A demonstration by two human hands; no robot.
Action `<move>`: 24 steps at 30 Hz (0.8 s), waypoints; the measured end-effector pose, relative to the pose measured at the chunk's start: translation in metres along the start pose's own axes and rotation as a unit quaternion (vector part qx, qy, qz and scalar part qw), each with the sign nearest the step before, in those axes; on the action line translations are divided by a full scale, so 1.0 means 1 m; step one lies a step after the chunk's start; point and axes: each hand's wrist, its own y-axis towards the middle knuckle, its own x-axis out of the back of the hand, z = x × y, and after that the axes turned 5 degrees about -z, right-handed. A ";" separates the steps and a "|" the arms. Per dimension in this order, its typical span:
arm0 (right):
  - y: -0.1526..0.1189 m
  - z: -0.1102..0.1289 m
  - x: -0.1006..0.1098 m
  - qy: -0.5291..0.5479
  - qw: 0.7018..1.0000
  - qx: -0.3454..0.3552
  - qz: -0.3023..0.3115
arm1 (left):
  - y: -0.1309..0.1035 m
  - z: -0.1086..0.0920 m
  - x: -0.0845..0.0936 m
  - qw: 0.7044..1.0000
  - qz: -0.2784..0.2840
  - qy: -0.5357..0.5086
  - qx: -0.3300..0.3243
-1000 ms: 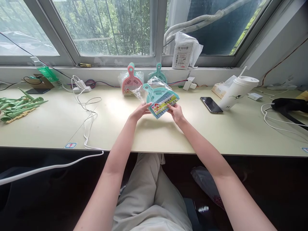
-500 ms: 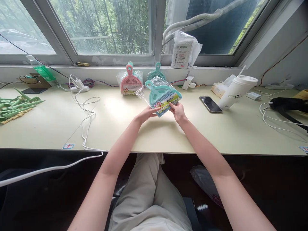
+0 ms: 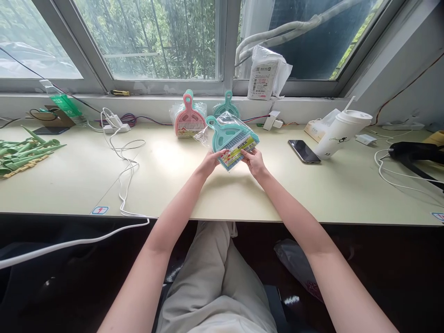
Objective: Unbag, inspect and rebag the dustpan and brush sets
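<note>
Between my two hands a teal dustpan and brush set (image 3: pixel 229 135) in clear plastic wrap is held above the table, tilted with its handle toward the upper left. A yellow printed label crosses its lower part. My left hand (image 3: pixel 210 163) grips the lower left side, thumb on the label. On the lower right edge my right hand (image 3: pixel 254 162) is closed, its thumb also over the label. Behind it, a wrapped stack of pink dustpan sets (image 3: pixel 189 115) and another teal dustpan set (image 3: pixel 227 105) stand against the wall.
A phone (image 3: pixel 304 151) and a tilted white cup (image 3: pixel 342 134) with a straw are on the right of the table (image 3: pixel 166 185). White cables (image 3: pixel 126 180) run across its left part, near green folded pieces (image 3: pixel 27 152). A wrapped package (image 3: pixel 264 76) sits on the sill.
The held dustpan set has shifted slightly left and turned a little, its handle end moving left. Both hands still grip it, with the left thumb now farther onto the label.
</note>
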 end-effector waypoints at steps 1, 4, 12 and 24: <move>0.001 0.000 0.001 -0.002 1.000 -0.003 0.001 | -0.002 -0.001 0.000 1.000 0.009 0.004 0.010; 0.005 0.004 0.006 -0.005 1.000 -0.001 -0.009 | -0.010 -0.004 -0.005 0.996 0.068 0.022 0.050; 0.003 0.008 0.005 0.049 0.997 0.038 -0.035 | -0.017 0.002 -0.029 0.985 0.142 0.026 0.092; -0.003 0.007 0.002 0.022 0.998 0.030 -0.042 | -0.011 0.011 -0.032 0.999 -0.002 0.035 -0.038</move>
